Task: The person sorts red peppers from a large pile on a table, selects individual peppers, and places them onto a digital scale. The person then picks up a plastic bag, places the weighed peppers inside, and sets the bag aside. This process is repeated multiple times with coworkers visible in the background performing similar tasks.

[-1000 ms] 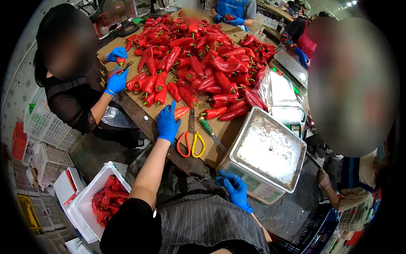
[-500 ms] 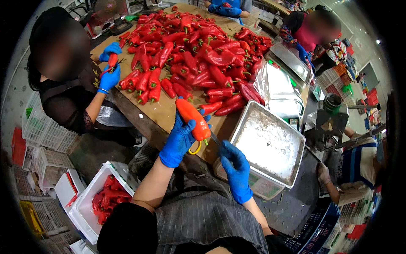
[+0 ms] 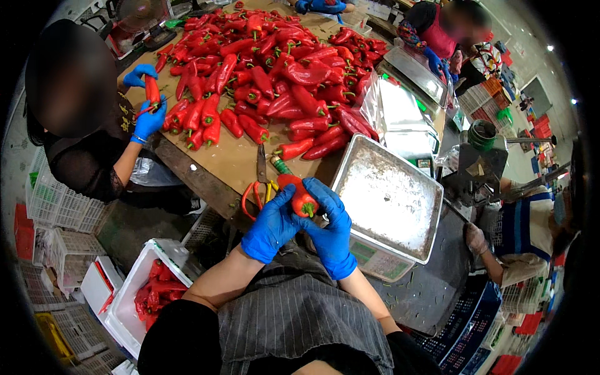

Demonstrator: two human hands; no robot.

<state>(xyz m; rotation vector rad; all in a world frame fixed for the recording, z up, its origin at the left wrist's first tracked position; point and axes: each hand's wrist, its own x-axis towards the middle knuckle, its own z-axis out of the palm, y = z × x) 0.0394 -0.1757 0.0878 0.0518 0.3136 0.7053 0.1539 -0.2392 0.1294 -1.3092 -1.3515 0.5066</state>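
Observation:
Both my gloved hands are closed around one red pepper (image 3: 305,204), its green stem end turned toward me. My left hand (image 3: 272,226) grips it from the left and my right hand (image 3: 331,228) from the right, in front of my striped apron. Just beyond the hands, scissors (image 3: 261,164) with red handle loops lie on the cardboard-covered table. A yellow handle shows beside them, partly hidden by my left hand. Behind the pepper lies a green cylinder (image 3: 279,165). A large heap of red peppers (image 3: 281,81) spreads over the table.
A metal tray (image 3: 389,197) rests atop a container at my right. A white foam box (image 3: 128,284) with red peppers stands at lower left. Across on the left, a person in blue gloves (image 3: 149,119) holds a pepper. Scales (image 3: 412,81) and other people are farther right.
My right hand has come over to the pepper, which both hands now hold closer to me. Its stem end has turned toward me. The red-handled scissors now show.

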